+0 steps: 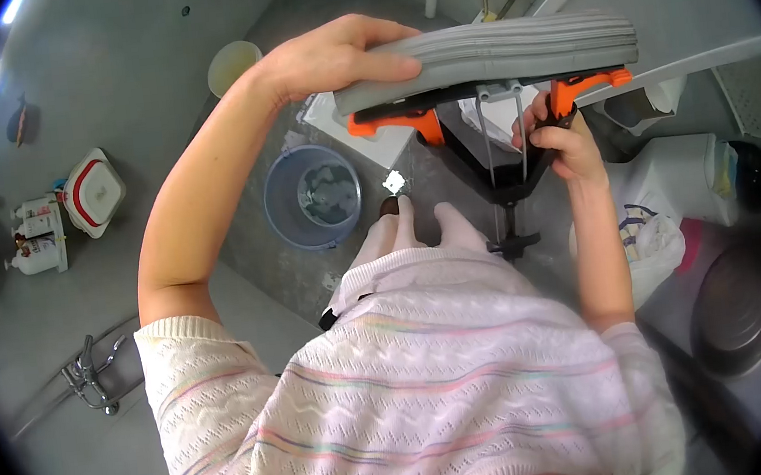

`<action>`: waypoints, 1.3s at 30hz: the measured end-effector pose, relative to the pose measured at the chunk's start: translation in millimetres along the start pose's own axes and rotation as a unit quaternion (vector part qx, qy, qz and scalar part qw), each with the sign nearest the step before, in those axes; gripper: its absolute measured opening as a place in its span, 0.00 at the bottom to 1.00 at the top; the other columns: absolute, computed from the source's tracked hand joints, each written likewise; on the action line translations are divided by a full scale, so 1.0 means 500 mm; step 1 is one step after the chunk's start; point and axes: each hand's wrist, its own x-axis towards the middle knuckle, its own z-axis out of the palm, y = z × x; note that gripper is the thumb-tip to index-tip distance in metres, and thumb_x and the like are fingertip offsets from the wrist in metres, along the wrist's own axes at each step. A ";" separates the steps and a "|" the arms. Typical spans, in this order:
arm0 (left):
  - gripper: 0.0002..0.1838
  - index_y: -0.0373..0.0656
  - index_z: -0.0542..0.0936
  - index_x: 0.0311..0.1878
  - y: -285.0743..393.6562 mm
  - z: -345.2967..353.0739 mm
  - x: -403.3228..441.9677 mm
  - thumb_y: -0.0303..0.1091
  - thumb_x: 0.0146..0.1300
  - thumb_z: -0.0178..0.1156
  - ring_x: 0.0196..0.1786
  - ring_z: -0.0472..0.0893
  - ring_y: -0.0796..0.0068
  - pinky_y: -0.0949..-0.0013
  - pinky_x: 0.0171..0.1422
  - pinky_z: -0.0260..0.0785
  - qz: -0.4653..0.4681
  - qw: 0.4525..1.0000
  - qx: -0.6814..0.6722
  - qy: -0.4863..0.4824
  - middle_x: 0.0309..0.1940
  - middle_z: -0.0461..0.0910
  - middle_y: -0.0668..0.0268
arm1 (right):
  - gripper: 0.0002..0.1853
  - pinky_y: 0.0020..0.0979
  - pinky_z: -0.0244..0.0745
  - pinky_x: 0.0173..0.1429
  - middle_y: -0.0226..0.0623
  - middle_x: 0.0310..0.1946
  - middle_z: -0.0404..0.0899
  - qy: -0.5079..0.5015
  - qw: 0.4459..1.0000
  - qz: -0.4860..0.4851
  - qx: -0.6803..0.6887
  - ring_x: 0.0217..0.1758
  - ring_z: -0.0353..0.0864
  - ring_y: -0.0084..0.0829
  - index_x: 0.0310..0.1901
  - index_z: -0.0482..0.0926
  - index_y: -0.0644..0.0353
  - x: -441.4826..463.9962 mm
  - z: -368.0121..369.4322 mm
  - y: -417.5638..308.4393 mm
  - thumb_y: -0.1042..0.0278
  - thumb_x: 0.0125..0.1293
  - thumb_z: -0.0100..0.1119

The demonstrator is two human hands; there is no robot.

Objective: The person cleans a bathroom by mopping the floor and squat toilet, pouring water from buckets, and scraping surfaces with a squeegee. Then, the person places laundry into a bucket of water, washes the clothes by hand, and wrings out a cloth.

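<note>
A thick grey ribbed pad (509, 46), which looks like stacked grey layers, sits on top of a black frame (509, 178) with orange clamps (396, 124). My left hand (343, 56) lies over the pad's left end, thumb on its near face and fingers behind its top edge. Below the pad's right part, my right hand (565, 139) is wrapped round the black handle beside the right orange clamp (592, 85). Metal rods run down the middle of the frame. The fingertips of my left hand are partly hidden behind the pad.
A blue bucket (279, 202) with liquid stands on the floor left of my legs. Beyond it are a white board (370, 141) and a yellowish bowl (235, 67). Bottles (35, 237) and a tap (89, 375) are at the left; a white bin (671, 179) is at the right.
</note>
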 end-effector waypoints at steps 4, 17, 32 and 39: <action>0.32 0.35 0.64 0.59 -0.006 0.018 0.003 0.44 0.56 0.59 0.52 0.71 0.74 0.73 0.58 0.61 0.032 0.999 -0.017 0.016 0.49 0.73 0.61 | 0.14 0.32 0.68 0.37 0.45 0.24 0.74 0.035 0.999 0.007 -0.015 0.27 0.75 0.36 0.27 0.63 0.59 -0.007 0.009 -0.008 0.81 0.35 0.51; 0.33 0.43 0.62 0.63 -0.011 0.002 -0.005 0.43 0.55 0.61 0.55 0.68 0.73 0.72 0.61 0.59 0.062 0.998 0.023 -0.004 0.52 0.71 0.64 | 0.14 0.30 0.69 0.38 0.45 0.25 0.74 0.047 0.998 -0.025 -0.022 0.27 0.76 0.34 0.29 0.64 0.60 -0.014 0.032 -0.010 0.80 0.35 0.52; 0.41 0.38 0.62 0.61 0.007 -0.042 0.011 0.49 0.48 0.65 0.55 0.69 0.71 0.69 0.60 0.60 0.091 0.987 0.129 -0.032 0.54 0.69 0.58 | 0.13 0.30 0.69 0.37 0.39 0.25 0.72 0.052 0.998 -0.016 -0.034 0.30 0.75 0.34 0.27 0.63 0.59 -0.004 0.043 -0.027 0.81 0.38 0.53; 0.31 0.34 0.68 0.56 0.133 0.049 0.074 0.40 0.50 0.65 0.46 0.75 0.76 0.74 0.53 0.65 0.113 0.990 0.064 0.060 0.44 0.76 0.60 | 0.10 0.28 0.69 0.34 0.39 0.24 0.74 0.031 0.999 -0.001 -0.021 0.28 0.76 0.30 0.23 0.65 0.61 -0.003 0.059 -0.046 0.82 0.38 0.54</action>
